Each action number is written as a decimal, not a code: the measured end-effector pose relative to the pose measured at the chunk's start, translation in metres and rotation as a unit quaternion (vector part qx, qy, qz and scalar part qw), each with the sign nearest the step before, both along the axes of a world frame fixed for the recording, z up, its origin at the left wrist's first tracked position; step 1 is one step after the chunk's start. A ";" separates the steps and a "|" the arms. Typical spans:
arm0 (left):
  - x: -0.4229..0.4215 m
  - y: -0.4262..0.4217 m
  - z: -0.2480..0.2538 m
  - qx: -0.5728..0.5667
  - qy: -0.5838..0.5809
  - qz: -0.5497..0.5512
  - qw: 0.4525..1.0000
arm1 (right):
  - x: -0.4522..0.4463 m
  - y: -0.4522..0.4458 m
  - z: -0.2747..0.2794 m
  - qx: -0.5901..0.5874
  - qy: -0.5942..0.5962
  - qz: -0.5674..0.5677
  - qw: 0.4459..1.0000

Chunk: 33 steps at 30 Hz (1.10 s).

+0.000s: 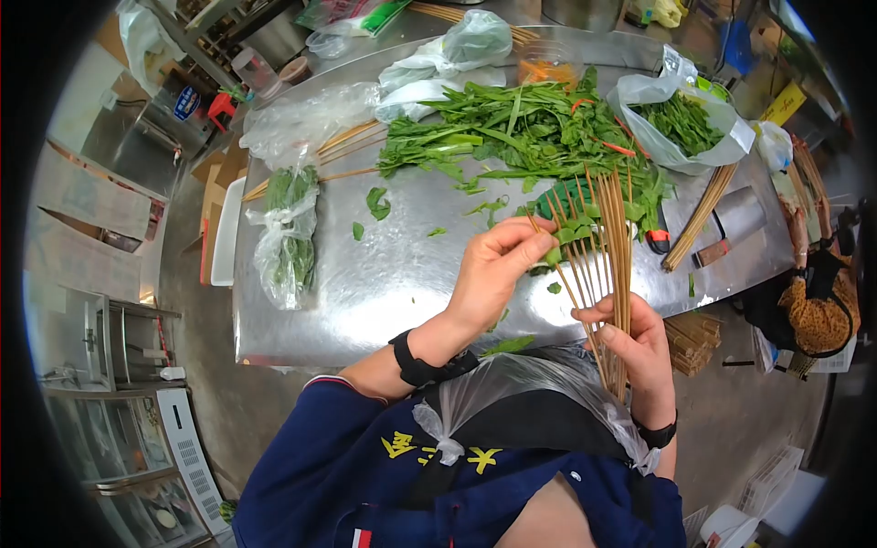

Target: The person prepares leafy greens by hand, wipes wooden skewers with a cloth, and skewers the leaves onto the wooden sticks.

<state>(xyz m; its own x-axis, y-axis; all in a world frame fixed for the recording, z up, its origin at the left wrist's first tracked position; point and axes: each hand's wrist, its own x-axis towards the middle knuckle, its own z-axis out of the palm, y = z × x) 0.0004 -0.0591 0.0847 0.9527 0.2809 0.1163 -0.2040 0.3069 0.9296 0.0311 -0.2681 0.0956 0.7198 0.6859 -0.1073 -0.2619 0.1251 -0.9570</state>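
My right hand (642,345) is wrapped round the lower part of a fanned bundle of thin wooden skewers (618,265), their ends pointing up and away from me. Pieces of green vegetable (577,226) are threaded on or lie against the upper ends of several skewers. My left hand (501,267) pinches at the left side of the fan, thumb and forefinger together near a skewer tip; exactly what sits between the fingertips is hidden. Behind the skewers a large pile of leafy greens (512,123) covers the far part of the metal table (365,274).
A plastic bag of greens (290,233) lies on the left; another open bag (683,128) stands far right. Loose skewers (699,219) and a flat metal blade (731,217) rest at the right. A tub of orange strips (548,68) sits behind the pile. Chair with bag (816,301) stands right.
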 end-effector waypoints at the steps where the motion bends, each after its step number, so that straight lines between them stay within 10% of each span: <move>1: 0.002 0.000 0.000 -0.062 0.011 -0.001 0.998 | 0.000 -0.001 -0.001 0.004 0.017 0.001 1.000; 12: 0.021 0.010 -0.001 0.021 0.042 -0.020 0.999 | 0.012 -0.007 -0.020 0.061 -0.005 0.040 0.997; 16: 0.050 0.069 -0.016 0.094 0.055 0.165 0.980 | 0.014 -0.012 -0.015 0.054 -0.011 -0.017 0.998; 19: 0.081 0.135 -0.058 0.256 0.160 0.129 0.945 | 0.016 -0.015 -0.015 0.108 0.002 -0.068 0.992; 24: 0.122 0.159 -0.101 0.669 0.089 0.274 0.685 | 0.017 -0.016 -0.019 0.122 0.011 -0.070 0.990; 29: 0.129 0.153 -0.090 0.713 0.207 0.184 0.644 | 0.014 -0.013 -0.011 0.088 -0.010 -0.066 0.994; 33: 0.114 0.153 -0.068 0.673 0.078 0.246 0.694 | 0.012 -0.007 -0.001 0.020 -0.048 -0.064 0.997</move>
<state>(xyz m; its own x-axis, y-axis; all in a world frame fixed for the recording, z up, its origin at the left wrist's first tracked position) 0.1139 0.0943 0.0168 0.8108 0.3134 0.4943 0.1586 -0.9306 0.3299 0.0436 -0.2749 0.0944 0.8075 0.5898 -0.0081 -0.1493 0.1911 -0.9701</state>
